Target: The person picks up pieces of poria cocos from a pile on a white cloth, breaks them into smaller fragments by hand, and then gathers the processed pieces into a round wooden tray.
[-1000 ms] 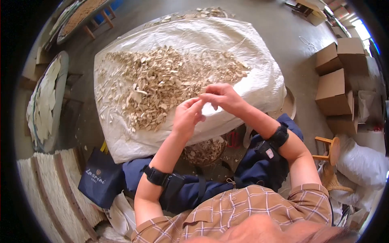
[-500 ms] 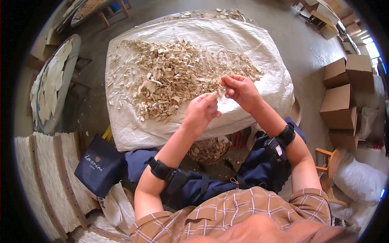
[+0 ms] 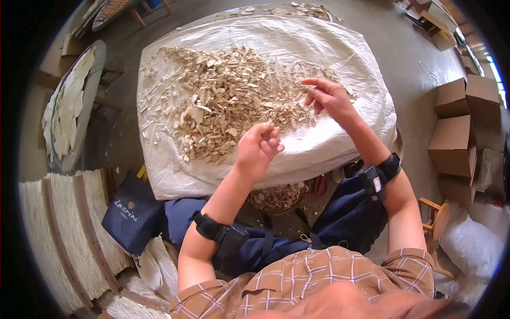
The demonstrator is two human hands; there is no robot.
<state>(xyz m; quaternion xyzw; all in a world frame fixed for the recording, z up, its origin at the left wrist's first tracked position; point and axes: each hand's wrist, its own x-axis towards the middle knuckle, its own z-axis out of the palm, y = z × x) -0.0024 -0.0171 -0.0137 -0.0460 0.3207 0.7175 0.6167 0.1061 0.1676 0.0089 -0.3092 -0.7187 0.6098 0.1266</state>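
Observation:
A broad heap of pale, dried, chip-like pieces (image 3: 218, 101) is spread over a white cloth (image 3: 186, 178) on the table in front of me. My left hand (image 3: 257, 149) is at the heap's near edge, its fingers curled in and thumb against the index finger; whatever sits in that pinch is too small to make out. Farther right, my right hand (image 3: 332, 101) hovers over the thinner, crumbly part of the heap, fingers apart and nothing visible in them. Beneath the table edge, between my knees, a round basket (image 3: 276, 210) holds more pale flakes.
Cardboard boxes (image 3: 451, 143) stand to the right, near a wooden stool (image 3: 440, 219) and a white sack (image 3: 473, 239). On the left are a round tray of pale sheets (image 3: 100, 69), a dark blue bag (image 3: 130, 215) and stacked pale, ridged material (image 3: 64, 234).
My right hand has moved away from the left, up and to the right, and its fingers have opened. The left hand has shifted slightly left and stays curled.

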